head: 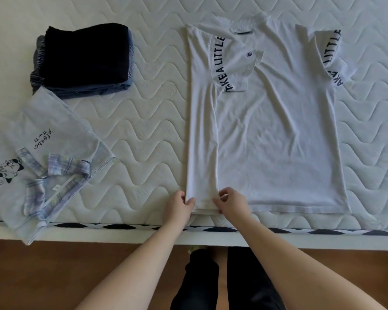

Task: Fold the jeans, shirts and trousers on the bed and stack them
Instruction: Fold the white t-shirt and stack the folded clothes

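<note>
A white T-shirt [278, 130] with black lettering on its sleeves lies flat on the mattress, collar far from me. Its left side is folded inward as a long strip, the left sleeve lying across the chest. My left hand [179, 203] pinches the outer corner of that strip at the hem. My right hand [231, 200] pinches the strip's inner edge at the hem, a hand's width to the right. A stack of folded dark trousers and jeans [83, 61] sits at the far left. A light blue shirt [43, 153] with a plaid collar lies unfolded at the near left.
The white quilted mattress [143, 121] shows bare between the stack and the white shirt. Its near edge [121, 233] runs across the view, with the blue shirt hanging slightly over it. Below are a wooden floor [54, 276] and my dark-trousered legs [222, 283].
</note>
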Demonstrator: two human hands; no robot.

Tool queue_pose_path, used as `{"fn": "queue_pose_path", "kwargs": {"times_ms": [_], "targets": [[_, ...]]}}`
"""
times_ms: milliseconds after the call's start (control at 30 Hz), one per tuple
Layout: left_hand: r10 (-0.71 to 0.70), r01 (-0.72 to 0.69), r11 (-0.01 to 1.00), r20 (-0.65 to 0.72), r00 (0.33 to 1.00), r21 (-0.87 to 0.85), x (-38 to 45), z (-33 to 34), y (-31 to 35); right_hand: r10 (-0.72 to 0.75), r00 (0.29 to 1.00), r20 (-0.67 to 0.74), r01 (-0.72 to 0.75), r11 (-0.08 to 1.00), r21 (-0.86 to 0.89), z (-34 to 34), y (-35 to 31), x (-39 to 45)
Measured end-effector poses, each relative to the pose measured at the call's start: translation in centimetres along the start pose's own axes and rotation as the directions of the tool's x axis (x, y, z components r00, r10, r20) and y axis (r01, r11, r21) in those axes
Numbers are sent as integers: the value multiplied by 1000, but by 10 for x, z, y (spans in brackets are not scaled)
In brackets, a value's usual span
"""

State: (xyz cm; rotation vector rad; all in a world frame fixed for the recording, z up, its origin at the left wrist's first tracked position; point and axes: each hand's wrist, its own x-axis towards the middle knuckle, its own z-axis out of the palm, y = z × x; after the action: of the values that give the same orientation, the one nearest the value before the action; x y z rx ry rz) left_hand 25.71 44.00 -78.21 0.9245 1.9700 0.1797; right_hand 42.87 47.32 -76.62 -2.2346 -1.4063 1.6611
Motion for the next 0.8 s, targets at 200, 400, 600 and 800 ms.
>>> {"fn": "queue_pose_path", "kwargs": {"times_ms": [200,400,600,800], "targets": [[267,-199,947,-271,925,254,-9,-3,16,-50,995,81,62,988,-144,-16,7,-5],[580,-647,529,324,748,549,-7,12,33,-498,865,-59,338,667,-664,-21,34,-9],[480,-587,439,375,793,680,-5,22,38,-631,775,35,438,496,-749,-47,75,-1],[536,-590,578,283,795,563,-6,17,44,-649,759,58,457,467,-757,-59,75,12]]}}
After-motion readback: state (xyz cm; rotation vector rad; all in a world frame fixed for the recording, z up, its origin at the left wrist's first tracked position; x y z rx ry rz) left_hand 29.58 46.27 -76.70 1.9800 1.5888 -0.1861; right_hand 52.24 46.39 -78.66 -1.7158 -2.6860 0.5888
